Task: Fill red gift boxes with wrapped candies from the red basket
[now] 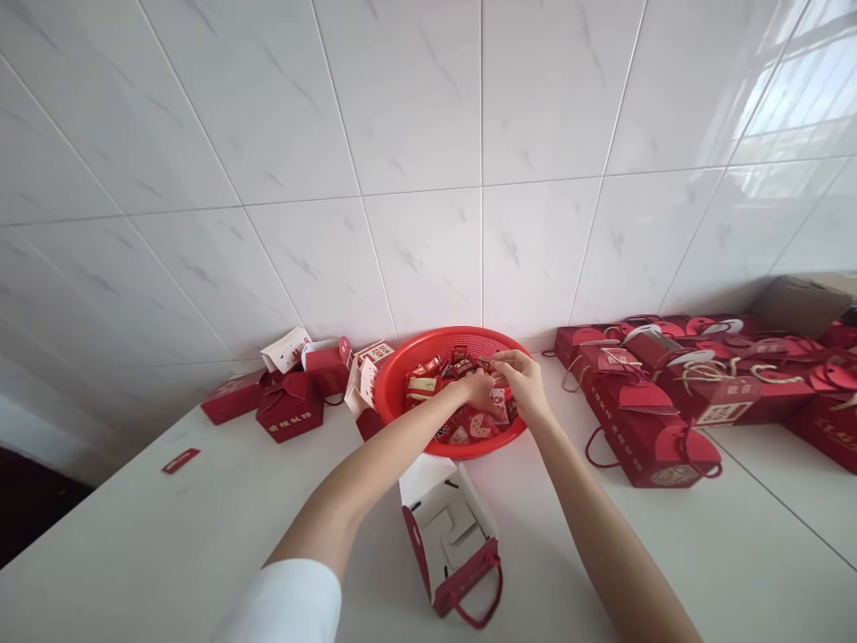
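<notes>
A red plastic basket [388, 402] stands against the wall, filled with small wrapped sweets [478, 427] in red, pink and gold. Reaching in from the left, my left hand [477, 390] is over the sweets with its fingers curled; what it grips is hidden. My right hand [524, 375] is at the basket's right side, thumb and fingertips pinched close to my left hand, and anything between them is too small to make out. In front of the basket lies an open gift box [452, 527], white inside and red outside, with a red cord handle [492, 607].
Several small red and white boxes [291, 406] stand left of the basket. A red paper strip [180, 461] lies near the table's left edge. Many red gift boxes [643, 429] with cord handles crowd the right side, a brown carton [796, 304] behind them. A tiled wall [428, 250] bounds the white table [167, 554].
</notes>
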Available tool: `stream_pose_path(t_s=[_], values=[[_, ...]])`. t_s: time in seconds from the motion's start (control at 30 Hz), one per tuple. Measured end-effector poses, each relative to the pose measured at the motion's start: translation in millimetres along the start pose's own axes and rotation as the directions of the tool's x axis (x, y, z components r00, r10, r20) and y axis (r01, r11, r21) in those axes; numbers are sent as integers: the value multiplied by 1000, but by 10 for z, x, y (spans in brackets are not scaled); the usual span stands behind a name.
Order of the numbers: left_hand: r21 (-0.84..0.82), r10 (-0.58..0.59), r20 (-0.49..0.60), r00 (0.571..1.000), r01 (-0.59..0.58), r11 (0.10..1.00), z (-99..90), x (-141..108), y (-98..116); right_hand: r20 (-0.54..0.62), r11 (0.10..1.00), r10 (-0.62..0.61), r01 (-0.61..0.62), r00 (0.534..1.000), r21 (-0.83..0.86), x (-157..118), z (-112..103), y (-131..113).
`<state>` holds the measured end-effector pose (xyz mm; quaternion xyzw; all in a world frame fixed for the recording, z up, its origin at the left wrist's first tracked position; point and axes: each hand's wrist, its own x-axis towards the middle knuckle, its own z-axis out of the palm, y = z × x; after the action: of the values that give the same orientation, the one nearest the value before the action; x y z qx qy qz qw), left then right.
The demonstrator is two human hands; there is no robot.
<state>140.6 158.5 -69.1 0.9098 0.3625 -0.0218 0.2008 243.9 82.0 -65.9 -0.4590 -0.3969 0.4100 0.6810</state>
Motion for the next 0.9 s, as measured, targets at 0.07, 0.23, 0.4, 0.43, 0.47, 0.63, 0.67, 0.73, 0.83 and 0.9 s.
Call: stream_pose_path(t_s=[0.07, 0.23, 0.4, 0.43, 0.47, 0.63, 0.67, 0.73, 0.83, 0.9], values=[[-44, -13, 2, 1000, 13, 999, -54, -24, -27, -3, 1000, -2, 2, 1000, 2, 2, -1, -1], [-229, -70, -59, 996, 55, 972, -363, -232, -285, -13, 999, -4, 4, 1000, -32, 4, 3, 7], [-479, -87, -190, 978, -15, 878, -514, -494, -475, 8, 997, -20, 20, 1000, -69, 8, 0, 33], [-562, -93, -207, 974, -40, 826, -509, -531, -481, 19, 996, -13, 15, 1000, -87, 12, -3, 43], [-638, -101, -222, 970, -66, 767, -500, -561, -477, 32, 994, -9, 12, 999, -111, 17, -7, 53], [-730, -134, -291, 947, -129, 671, -466, -615, -410, 39, 975, -13, 21, 999, -221, 36, -27, 123], [-735, -143, -303, 942, -135, 665, -465, -617, -402, 32, 972, -4, 11, 999, -234, 36, -29, 136], [-757, -148, -328, 933, -166, 632, -464, -624, -399, 66, 971, 22, -6, 998, -241, 29, -31, 153], [-780, -114, -355, 928, -226, 584, -458, -630, -416, 183, 978, 39, 0, 982, -206, 7, -25, 150], [-776, -113, -366, 924, -236, 585, -454, -629, -425, 209, 986, 18, 17, 978, -167, -8, -18, 130]])
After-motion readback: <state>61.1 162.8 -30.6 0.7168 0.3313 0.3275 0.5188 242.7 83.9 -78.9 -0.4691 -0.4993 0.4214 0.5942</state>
